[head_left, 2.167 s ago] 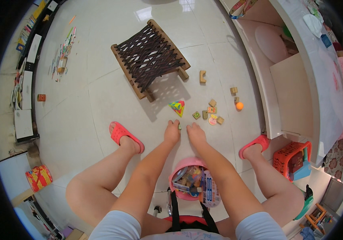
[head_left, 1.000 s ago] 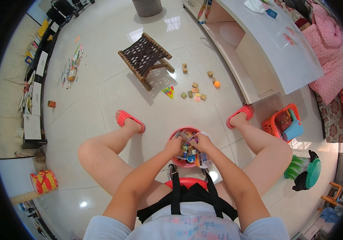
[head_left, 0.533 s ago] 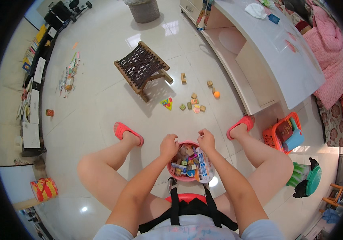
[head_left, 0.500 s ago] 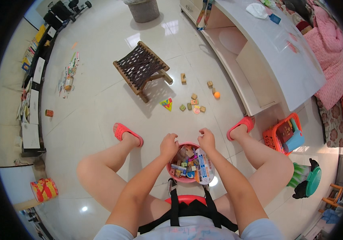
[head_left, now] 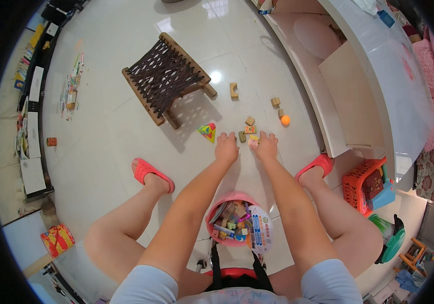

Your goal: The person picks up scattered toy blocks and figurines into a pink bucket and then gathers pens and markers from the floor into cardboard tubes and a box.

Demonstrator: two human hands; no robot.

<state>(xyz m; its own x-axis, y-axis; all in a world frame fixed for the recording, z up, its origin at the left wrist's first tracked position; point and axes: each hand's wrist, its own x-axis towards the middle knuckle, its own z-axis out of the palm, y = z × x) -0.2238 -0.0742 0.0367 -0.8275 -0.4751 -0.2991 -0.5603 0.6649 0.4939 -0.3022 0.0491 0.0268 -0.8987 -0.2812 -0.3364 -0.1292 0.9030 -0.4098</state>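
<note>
Disc-like piece [head_left: 254,139], pink and yellow, lies on the tiled floor [head_left: 95,167] at the right hand's [head_left: 265,140] thumb side; contact unclear. Right fingers look spread, though their undersides are hidden: cannot tell if they pinch anything. Left hand [head_left: 227,144] curls palm-down just left of the green block [head_left: 242,137]; its grip, too, cannot be told. Orange patterned block [head_left: 250,130] and tan block [head_left: 250,121] sit just beyond, between the hands.

Farther out: multicoloured pyramid [head_left: 207,133] left of the left fingertips; orange ball [head_left: 285,120] toward the floor's right edge, where the white cabinet [head_left: 353,96] stands. Pink bucket [head_left: 233,195] of toys between the forearms.

Since half a second ago: both hands have gone from beside the bucket rim out to the blocks. Another green block and a tan one, visible then beside this group, are out of sight now.
</note>
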